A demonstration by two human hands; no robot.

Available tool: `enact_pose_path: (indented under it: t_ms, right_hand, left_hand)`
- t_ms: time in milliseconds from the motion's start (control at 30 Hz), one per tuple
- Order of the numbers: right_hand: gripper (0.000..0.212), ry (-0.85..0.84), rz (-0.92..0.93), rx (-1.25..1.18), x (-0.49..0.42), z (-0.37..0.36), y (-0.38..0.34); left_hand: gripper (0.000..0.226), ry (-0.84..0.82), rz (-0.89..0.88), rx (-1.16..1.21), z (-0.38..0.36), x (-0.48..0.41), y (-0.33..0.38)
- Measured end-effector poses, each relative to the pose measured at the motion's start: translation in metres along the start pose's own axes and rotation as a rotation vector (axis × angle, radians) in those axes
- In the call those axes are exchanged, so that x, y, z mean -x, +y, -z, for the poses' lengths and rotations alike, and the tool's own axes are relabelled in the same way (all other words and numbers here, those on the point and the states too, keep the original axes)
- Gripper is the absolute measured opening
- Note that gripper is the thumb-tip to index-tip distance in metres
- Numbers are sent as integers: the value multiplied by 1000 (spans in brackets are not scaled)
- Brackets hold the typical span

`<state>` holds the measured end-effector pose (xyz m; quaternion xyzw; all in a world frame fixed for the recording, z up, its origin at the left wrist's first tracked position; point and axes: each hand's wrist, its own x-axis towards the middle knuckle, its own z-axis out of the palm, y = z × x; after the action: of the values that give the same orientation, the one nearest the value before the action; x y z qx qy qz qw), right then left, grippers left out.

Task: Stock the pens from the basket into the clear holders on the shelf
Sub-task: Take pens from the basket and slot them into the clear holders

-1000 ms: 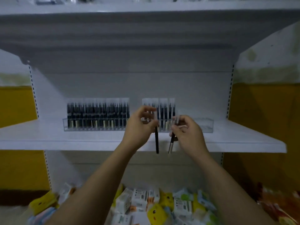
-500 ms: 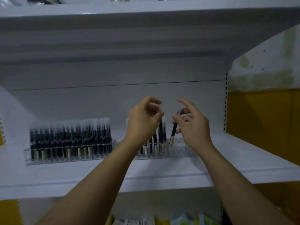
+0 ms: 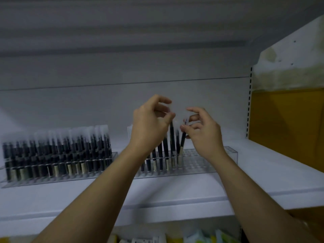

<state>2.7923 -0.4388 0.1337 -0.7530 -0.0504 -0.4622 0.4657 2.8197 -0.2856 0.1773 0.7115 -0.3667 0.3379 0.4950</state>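
Right pen (image 3: 182, 141) is sitting tilted, its lower end just meeting the top of the right holder (image 3: 210, 160) and its upper end leaning toward 1 o'clock. Right hand (image 3: 203, 132) is pinching it near the top between thumb and curled fingers. Left pen (image 3: 172, 135) is standing near upright at 9 o'clock of it, in among the seated pens. Left hand (image 3: 150, 127) is pinching its top end with the fingertips.

Doing it well probably means bringing the right pen upright before pushing, keeping one pen per hole, filling toward the free holes at 3 o'clock, and letting go only once each pen is bottoming out.

Full holder (image 3: 57, 165) is sitting at 9 o'clock on the same shelf (image 3: 271, 176). Packets (image 3: 201, 235) are showing at 6 o'clock; the basket is not showing.

One second back, both pens were hanging below the shelf edge; now both are up at the holder. The view is also sitting higher, with fewer packets showing.
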Motion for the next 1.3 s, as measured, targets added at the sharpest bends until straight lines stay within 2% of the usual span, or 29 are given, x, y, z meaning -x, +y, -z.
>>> enact_pose_path:
  t_ms: [233,367,467,633,733,867,1000,1167,1300]
  right_hand:
    - [73,-317,62,493,18,14,0]
    - [75,-438,109,585,10,21,-11]
    - [70,-498,111,640,6,19,-12]
    - [71,-487,93,698,14,20,-8]
    - [78,-476,103,717,21,21,-9]
    - [89,-517,58,638,29,23,-10]
    - [90,-541,30,623,31,24,-12]
    - [93,-566,-38,615,34,23,-18]
    - [102,-551,-99,604,44,27,-27]
  left_hand:
    - [22,-97,45,-45,-4,10,-11]
    - [23,-11,46,-2,1,2,-8]
    - [22,-7,50,-3,1,-2,-5]
    - [19,-131,81,-39,-8,8,-12]
    - [19,-162,16,-177,-17,12,-15]
    - [25,-128,12,-354,-19,11,-17]
    - [29,-161,27,-506,-16,13,-22]
    - [27,-135,-59,-585,-12,20,-17]
    - [43,-167,-103,-612,3,28,-11]
